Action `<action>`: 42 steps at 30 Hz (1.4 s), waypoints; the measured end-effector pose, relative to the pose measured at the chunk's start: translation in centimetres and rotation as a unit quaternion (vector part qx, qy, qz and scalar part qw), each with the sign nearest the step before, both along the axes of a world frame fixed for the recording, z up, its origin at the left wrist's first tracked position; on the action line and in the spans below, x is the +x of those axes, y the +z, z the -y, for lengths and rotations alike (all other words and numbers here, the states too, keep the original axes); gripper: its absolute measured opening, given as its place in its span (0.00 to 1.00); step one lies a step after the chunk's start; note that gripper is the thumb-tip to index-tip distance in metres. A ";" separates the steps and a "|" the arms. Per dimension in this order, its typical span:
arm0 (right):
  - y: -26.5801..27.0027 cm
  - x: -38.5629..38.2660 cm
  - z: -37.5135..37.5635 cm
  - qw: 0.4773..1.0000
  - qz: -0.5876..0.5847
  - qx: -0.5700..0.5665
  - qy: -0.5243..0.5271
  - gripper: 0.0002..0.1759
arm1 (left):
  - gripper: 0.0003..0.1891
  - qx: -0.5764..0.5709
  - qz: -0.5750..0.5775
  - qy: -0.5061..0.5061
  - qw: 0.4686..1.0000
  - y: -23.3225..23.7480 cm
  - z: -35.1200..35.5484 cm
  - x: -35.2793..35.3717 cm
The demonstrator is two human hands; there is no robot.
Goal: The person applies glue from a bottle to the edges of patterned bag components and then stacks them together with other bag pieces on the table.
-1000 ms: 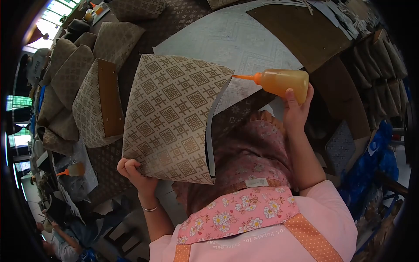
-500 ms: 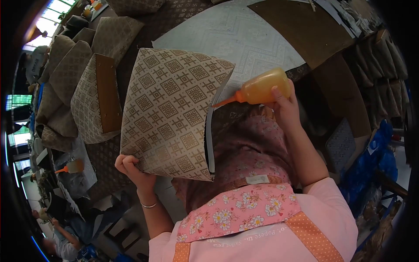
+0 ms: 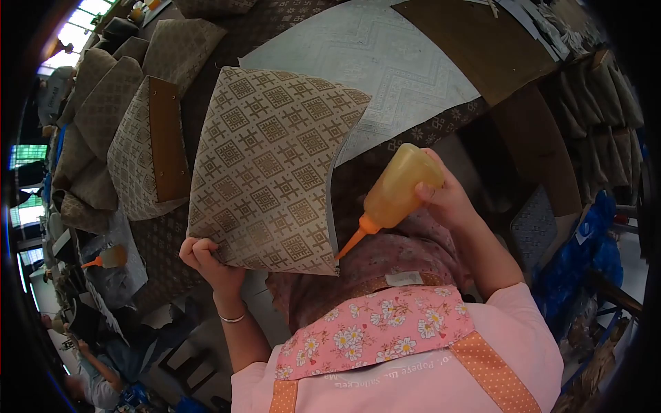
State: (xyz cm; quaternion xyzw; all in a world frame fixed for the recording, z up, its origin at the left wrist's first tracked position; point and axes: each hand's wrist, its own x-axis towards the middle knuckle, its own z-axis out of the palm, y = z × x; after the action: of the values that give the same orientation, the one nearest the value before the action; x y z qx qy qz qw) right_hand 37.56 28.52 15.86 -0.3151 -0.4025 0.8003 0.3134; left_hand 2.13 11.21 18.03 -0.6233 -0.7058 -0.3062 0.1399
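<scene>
My left hand (image 3: pixel 210 260) grips the lower left corner of a patterned fabric bag panel (image 3: pixel 268 172), beige with brown diamond motifs. Its fingers are curled over the edge. In my right hand (image 3: pixel 446 196) is a squeeze bottle (image 3: pixel 399 189) of amber liquid, tilted down to the left. The bottle's orange nozzle tip is right at the panel's lower right corner, along its open grey-lined edge. Part of my left thumb is hidden behind the fabric.
Finished-looking patterned bag pieces (image 3: pixel 141 148), one with a brown base strip, lie to the left. Another glue-type bottle (image 3: pixel 110 257) rests on plastic there. A pale patterned sheet (image 3: pixel 372 62) covers the table beyond. Blue plastic (image 3: pixel 585 248) hangs at right; another person (image 3: pixel 96 378) sits lower left.
My right hand has moved the bottle down and towards me, its nozzle travelling along the panel's right edge to the lower corner. My left hand keeps its hold.
</scene>
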 end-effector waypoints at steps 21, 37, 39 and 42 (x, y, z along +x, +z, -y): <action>1.3 0.2 -0.6 0.993 -0.114 0.013 0.032 0.30 | 0.24 0.007 0.012 0.023 1.000 -0.1 -0.2 0.1; -2.7 0.4 -16.2 0.855 -0.455 -0.216 -0.123 0.37 | 0.18 -0.090 0.675 0.002 0.733 -0.6 -7.7 5.8; -2.4 0.7 -16.7 0.837 -0.482 -0.222 -0.131 0.35 | 0.16 -0.059 0.583 -0.071 0.807 -2.8 -10.5 6.5; -1.3 1.2 -18.8 0.808 -0.509 -0.227 -0.192 0.32 | 0.16 -0.111 0.583 -0.055 0.803 -2.6 -15.5 6.8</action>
State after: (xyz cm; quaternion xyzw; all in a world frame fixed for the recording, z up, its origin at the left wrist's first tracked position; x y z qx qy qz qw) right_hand 38.78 47.28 14.54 0.0045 0.0769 0.8379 0.5404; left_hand 8.94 26.67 15.47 -0.3766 -0.6478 -0.5388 -0.3849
